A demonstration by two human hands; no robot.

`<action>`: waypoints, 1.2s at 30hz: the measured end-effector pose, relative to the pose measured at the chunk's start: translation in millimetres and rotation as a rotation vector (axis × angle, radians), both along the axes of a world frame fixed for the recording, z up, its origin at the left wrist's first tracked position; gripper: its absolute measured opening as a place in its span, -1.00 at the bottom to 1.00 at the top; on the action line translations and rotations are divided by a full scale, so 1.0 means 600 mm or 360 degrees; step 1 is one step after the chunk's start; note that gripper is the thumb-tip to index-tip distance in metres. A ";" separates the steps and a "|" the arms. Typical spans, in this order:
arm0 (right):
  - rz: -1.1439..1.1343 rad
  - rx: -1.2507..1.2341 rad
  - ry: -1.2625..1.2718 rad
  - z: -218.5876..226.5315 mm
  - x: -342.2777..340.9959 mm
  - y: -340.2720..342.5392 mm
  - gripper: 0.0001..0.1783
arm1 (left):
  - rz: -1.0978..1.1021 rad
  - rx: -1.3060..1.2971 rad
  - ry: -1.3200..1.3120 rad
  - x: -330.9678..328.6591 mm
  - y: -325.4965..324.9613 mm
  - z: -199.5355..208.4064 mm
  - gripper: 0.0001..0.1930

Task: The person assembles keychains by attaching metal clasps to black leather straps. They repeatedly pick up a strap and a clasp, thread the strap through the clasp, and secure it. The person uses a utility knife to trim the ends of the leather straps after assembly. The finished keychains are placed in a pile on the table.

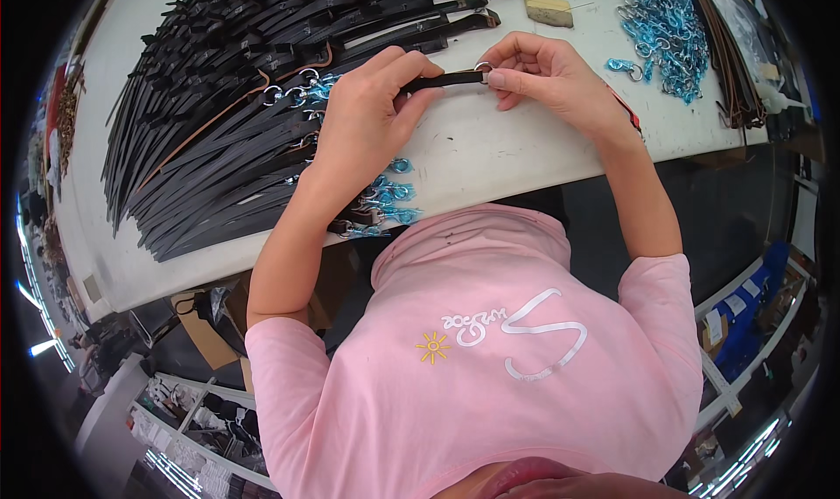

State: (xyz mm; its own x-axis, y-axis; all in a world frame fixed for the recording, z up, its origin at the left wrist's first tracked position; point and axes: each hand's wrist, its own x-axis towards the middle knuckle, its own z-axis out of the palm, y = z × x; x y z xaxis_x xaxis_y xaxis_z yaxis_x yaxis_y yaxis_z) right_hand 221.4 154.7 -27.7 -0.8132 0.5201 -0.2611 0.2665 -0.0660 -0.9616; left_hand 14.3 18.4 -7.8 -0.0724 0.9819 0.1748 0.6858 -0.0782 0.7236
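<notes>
A black strap (451, 79) is stretched between my two hands above the table. My left hand (372, 97) is closed on its left end, thumb and fingers pinching it. At its right end my right hand (534, 77) pinches the strap beside a small metal ring (484, 67). Just left of my left hand lies a pile of black straps (210, 184), fanned out. Metal clasps with blue wrapping (385, 203) are on the ends of several straps, partly hidden by my left forearm. One brown strap (206, 140) lies across the pile.
More black straps (262, 27) with loops cover the table's far left. A yellowish block (549, 9) with a thin needle-like tip sits beyond my right hand. At the right are a heap of blue-wrapped metal clasps (665, 31) and brown straps (731, 62). The white table's (516, 162) near edge runs before me.
</notes>
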 end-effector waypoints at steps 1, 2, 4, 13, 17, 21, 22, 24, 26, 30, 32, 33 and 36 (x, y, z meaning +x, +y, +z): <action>0.0002 -0.0014 -0.0001 0.000 0.000 0.000 -0.70 | -0.0001 0.0004 0.0002 0.000 0.000 0.000 -0.83; 0.0003 -0.0026 -0.0003 0.000 0.001 0.001 -0.70 | -0.0003 0.0010 0.0003 0.000 0.000 0.000 -0.83; 0.0006 -0.0040 -0.0005 -0.001 0.003 0.002 -0.70 | -0.0005 0.0006 0.0004 0.001 0.000 0.001 -0.83; -0.0054 -0.0063 0.0072 -0.003 0.001 -0.002 -0.72 | -0.0001 0.0000 0.0003 0.001 -0.002 0.001 -0.83; -0.0061 -0.0086 0.0069 -0.004 0.001 -0.003 -0.72 | 0.0002 0.0001 0.0010 0.001 -0.001 0.000 -0.83; -0.0055 -0.0095 0.0073 -0.002 0.002 -0.003 -0.72 | 0.0008 0.0004 -0.0003 0.001 -0.001 0.000 -0.83; -0.0055 -0.0099 0.0078 -0.001 0.001 -0.003 -0.72 | 0.0009 0.0003 -0.0007 0.001 -0.001 0.000 -0.83; -0.0062 -0.0104 0.0089 0.001 0.002 -0.005 -0.72 | 0.0005 -0.0001 -0.0006 0.001 -0.001 0.000 -0.83; -0.0036 -0.0145 0.0103 0.001 0.004 -0.001 -0.71 | 0.0004 -0.0012 0.0006 0.000 -0.001 0.000 -0.83; -0.0036 -0.0188 0.0120 0.004 0.009 0.002 -0.69 | 0.0014 -0.0029 0.0011 0.002 0.000 0.002 -0.82; -0.0045 -0.0188 0.0129 0.005 0.012 0.002 -0.70 | 0.0014 -0.0032 0.0012 0.003 -0.001 0.004 -0.82; -0.0049 -0.0187 0.0133 0.006 0.014 0.002 -0.70 | 0.0014 -0.0025 0.0011 0.003 0.000 0.004 -0.82; -0.0067 -0.0163 0.0127 0.006 0.021 0.007 -0.71 | 0.0022 -0.0036 -0.0005 0.004 0.000 0.003 -0.82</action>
